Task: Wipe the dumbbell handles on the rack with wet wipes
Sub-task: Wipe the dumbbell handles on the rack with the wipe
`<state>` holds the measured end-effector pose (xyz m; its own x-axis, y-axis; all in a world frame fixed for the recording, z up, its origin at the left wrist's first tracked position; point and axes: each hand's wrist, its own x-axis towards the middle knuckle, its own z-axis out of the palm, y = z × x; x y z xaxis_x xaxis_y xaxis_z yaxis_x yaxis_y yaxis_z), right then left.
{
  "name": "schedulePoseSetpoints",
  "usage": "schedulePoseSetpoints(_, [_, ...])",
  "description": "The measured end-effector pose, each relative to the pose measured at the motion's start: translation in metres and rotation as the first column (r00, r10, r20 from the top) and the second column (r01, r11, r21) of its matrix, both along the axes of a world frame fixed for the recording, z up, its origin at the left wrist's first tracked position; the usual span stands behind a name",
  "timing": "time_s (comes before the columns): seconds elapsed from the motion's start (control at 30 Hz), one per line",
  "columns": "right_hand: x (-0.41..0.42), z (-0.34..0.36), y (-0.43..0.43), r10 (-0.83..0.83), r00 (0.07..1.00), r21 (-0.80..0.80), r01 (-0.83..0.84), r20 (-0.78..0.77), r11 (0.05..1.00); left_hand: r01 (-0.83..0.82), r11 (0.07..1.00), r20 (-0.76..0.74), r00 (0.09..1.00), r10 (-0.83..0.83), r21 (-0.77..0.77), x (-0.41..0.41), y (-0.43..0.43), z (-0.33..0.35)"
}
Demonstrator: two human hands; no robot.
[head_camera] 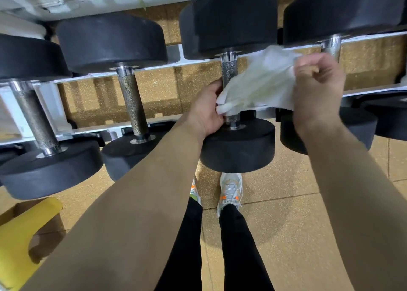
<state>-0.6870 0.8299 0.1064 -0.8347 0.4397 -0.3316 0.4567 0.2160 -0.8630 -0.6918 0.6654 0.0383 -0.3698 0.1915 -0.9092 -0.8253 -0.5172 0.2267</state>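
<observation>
The left grip (209, 107) curls against the left side of the knurled handle (228, 70) of a black dumbbell (237, 145) and pinches the near-left corner of the wet wipe (257, 81). The right grip (317, 85), fingers curled tight, pinches the wipe's right edge. The wipe stretches across the handle. The dumbbell lies on the white rack (158, 66), between neighbouring dumbbells (132, 105).

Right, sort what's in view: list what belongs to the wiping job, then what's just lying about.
Job: wet wipe, held by left hand and right hand; dumbbell handle it lies against; neighbouring handles; rack rail.
Lying about: yellow object at lower left; brown cardboard beside it.
</observation>
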Motion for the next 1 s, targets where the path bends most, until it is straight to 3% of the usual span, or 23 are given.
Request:
schedulePoseSetpoints(0.13, [-0.008,-0.009,0.012,0.179,0.964,-0.034,-0.176,0.197,0.984,0.088,0.976,-0.018,0.995,-0.094,-0.199,-0.002,0.003,0.012])
schedulePoseSetpoints(0.2, [-0.003,-0.022,0.002,0.308,0.903,-0.044,-0.309,0.300,0.950,0.155,0.943,-0.022,0.985,-0.169,-0.296,0.001,0.001,0.022])
schedulePoseSetpoints(0.3, [0.003,-0.032,-0.013,0.414,0.802,-0.030,-0.446,0.429,0.895,0.280,0.854,-0.149,0.914,-0.377,-0.438,0.013,-0.005,0.036])
schedulePoseSetpoints(0.4, [0.005,-0.034,-0.023,0.448,0.777,-0.119,-0.444,0.441,0.888,0.281,0.638,-0.211,0.785,-0.583,-0.717,0.026,-0.011,0.031])
schedulePoseSetpoints(0.5, [0.004,-0.033,-0.028,0.470,0.798,-0.101,-0.469,0.378,0.877,0.260,0.377,-0.127,0.652,-0.748,-0.889,0.029,-0.012,0.036])
schedulePoseSetpoints(0.53, [0.004,-0.033,-0.028,0.473,0.805,-0.066,-0.484,0.357,0.873,0.254,0.369,-0.126,0.647,-0.752,-0.894,0.028,-0.011,0.040])
schedulePoseSetpoints(0.63, [0.007,-0.033,-0.027,0.487,0.817,-0.019,-0.507,0.309,0.862,0.317,0.493,-0.142,0.709,-0.691,-0.810,0.021,-0.007,0.049])
schedulePoseSetpoints(0.67, [0.007,-0.034,-0.027,0.488,0.819,-0.013,-0.509,0.303,0.861,0.346,0.480,-0.135,0.683,-0.718,-0.806,0.019,-0.005,0.049])
schedulePoseSetpoints(0.73, [0.009,-0.033,-0.026,0.464,0.838,-0.001,-0.484,0.288,0.875,0.354,0.412,-0.129,0.608,-0.784,-0.840,0.018,-0.005,0.044])
schedulePoseSetpoints(0.83, [0.012,-0.033,-0.023,0.439,0.848,0.024,-0.466,0.297,0.884,0.352,0.367,-0.111,0.574,-0.811,-0.861,0.021,-0.011,0.036])
schedulePoseSetpoints(1.0, [0.014,-0.028,-0.016,0.602,0.646,0.050,-0.700,0.469,0.712,0.563,0.103,0.134,0.364,-0.922,-0.820,0.027,-0.032,0.027])
